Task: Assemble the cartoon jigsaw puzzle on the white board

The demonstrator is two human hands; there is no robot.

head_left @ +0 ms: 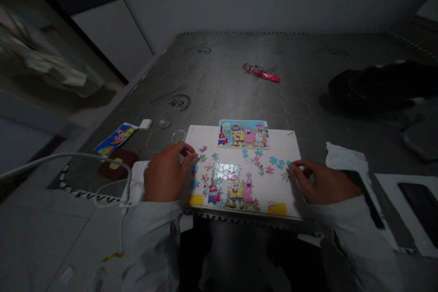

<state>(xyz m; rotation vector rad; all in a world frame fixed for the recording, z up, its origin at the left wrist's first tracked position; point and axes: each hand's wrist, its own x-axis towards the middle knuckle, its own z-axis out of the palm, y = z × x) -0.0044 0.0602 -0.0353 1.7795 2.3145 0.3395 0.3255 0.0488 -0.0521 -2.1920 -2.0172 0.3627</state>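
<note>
1. Head view, the only one we had. We saw the left hand (167, 173) curled at the left side of the white puzzle board (285, 143), fingertips among loose jigsaw pieces (203, 148). Its grip was half-closed; we couldn't tell if it pinched a piece.
2. The right hand (325, 182) sat at the board's right edge, fingers curved, just beside blue jigsaw pieces (273, 160). We couldn't tell if its grip held anything.
3. The partly built SpongeBob jigsaw (229, 187) lay on the near half of the board, between the hands, with the loose pieces scattered above it.
4. A SpongeBob picture card (243, 134) lay at the board's far edge.
5. The board rested on a grey mattress (212, 82), with a red tube (262, 73) further out and dark cloth (376, 84) to the right. To the left lay a second printed card (114, 139), a white plug (145, 124) and a clear disc (164, 122). A white cable (68, 159) ran past the left white sleeve (150, 246).
</note>
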